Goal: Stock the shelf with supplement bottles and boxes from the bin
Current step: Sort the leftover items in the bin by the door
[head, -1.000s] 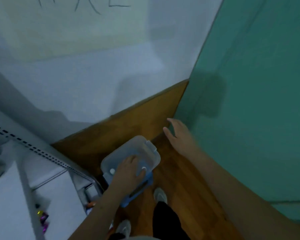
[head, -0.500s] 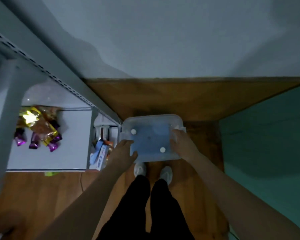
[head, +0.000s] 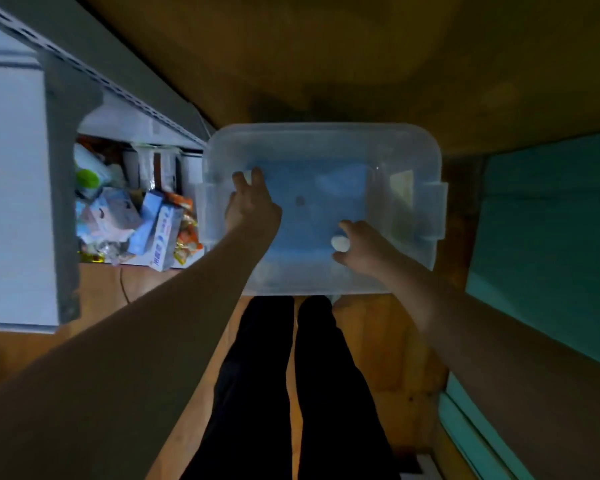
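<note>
Grey metal shelving [head: 59,188] is standing at our far left, and its lowest shelf is already carrying a loose jumble of packets and small boxes [head: 136,223], a blue-and-white carton [head: 163,237] leaning at the near edge. Just beside that shelf, on the wooden floor [head: 378,341] in front of our dark trouser legs, the clear plastic bin [head: 426,161] is sitting with its lid off, and we are reaching into it with both arms. Our left hand [head: 252,209] is curling its fingers around a white-capped bottle [head: 247,174] near the bin's left wall; the grip looks closed, though blur is hiding how firmly. Our right hand [head: 364,247] is bending round a second white-capped bottle [head: 340,243] toward the near side, thumb and fingers partly wrapped on it. A blue flat item [head: 312,216] is lying across the bin's bottom, and something pale [head: 400,188] is standing by the right wall; we cannot tell what either is. We are judging this as the pick-up step. Next we are needing to lift both bottles clear of the rim, swing left and set them upright where the clutter leaves room.
</note>
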A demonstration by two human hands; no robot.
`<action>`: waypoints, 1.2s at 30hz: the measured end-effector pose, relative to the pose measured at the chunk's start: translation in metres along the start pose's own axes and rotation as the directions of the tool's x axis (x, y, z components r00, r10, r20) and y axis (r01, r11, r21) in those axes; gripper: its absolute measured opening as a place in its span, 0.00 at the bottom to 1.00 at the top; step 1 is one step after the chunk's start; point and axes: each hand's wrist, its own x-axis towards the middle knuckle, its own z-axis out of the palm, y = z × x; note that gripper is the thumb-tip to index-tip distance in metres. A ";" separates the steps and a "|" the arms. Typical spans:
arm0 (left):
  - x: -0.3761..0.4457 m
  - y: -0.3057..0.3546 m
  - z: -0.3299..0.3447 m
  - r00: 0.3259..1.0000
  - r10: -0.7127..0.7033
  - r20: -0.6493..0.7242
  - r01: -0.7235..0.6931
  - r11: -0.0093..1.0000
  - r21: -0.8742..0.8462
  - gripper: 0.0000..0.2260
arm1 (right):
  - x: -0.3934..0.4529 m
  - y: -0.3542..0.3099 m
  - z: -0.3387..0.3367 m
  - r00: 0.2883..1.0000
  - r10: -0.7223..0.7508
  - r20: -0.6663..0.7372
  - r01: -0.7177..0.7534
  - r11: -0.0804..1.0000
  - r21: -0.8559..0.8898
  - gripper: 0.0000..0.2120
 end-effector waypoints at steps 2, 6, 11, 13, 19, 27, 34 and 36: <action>0.014 -0.003 0.012 1.000 0.006 -0.014 -0.006 1.000 -0.005 0.29 | 0.012 -0.001 0.007 0.999 0.010 0.031 -0.010 1.000 -0.010 0.33; 0.035 -0.012 0.030 0.999 0.033 -0.014 -0.033 0.999 -0.037 0.20 | 0.026 -0.001 0.018 1.000 0.006 0.018 -0.005 0.999 -0.049 0.28; 0.052 -0.020 0.042 1.000 -0.019 -0.017 0.016 0.991 -0.131 0.10 | 0.035 -0.001 0.023 0.998 -0.002 -0.068 0.000 1.000 -0.025 0.17; 0.052 -0.020 0.039 0.999 0.031 0.013 -0.029 0.990 -0.139 0.10 | 0.035 -0.001 0.020 0.996 -0.008 -0.083 0.007 1.000 -0.011 0.16; 0.021 -0.016 0.001 0.983 0.153 0.102 -0.099 0.908 -0.408 0.11 | 0.006 -0.013 -0.011 0.969 -0.015 -0.246 0.055 0.986 0.155 0.17; -0.072 0.014 -0.087 0.993 0.114 0.041 -0.042 0.642 -0.766 0.12 | -0.090 -0.058 -0.098 0.891 -0.102 -0.442 0.297 0.867 0.400 0.14; -0.184 0.036 -0.207 0.944 0.246 -0.221 -0.329 0.637 -0.698 0.18 | -0.207 -0.113 -0.169 0.796 -0.116 -0.594 0.511 0.654 0.558 0.17; -0.223 0.032 -0.239 0.920 0.238 -0.310 -0.387 0.659 -0.644 0.23 | -0.238 -0.132 -0.187 0.755 -0.185 -0.628 0.593 0.602 0.535 0.16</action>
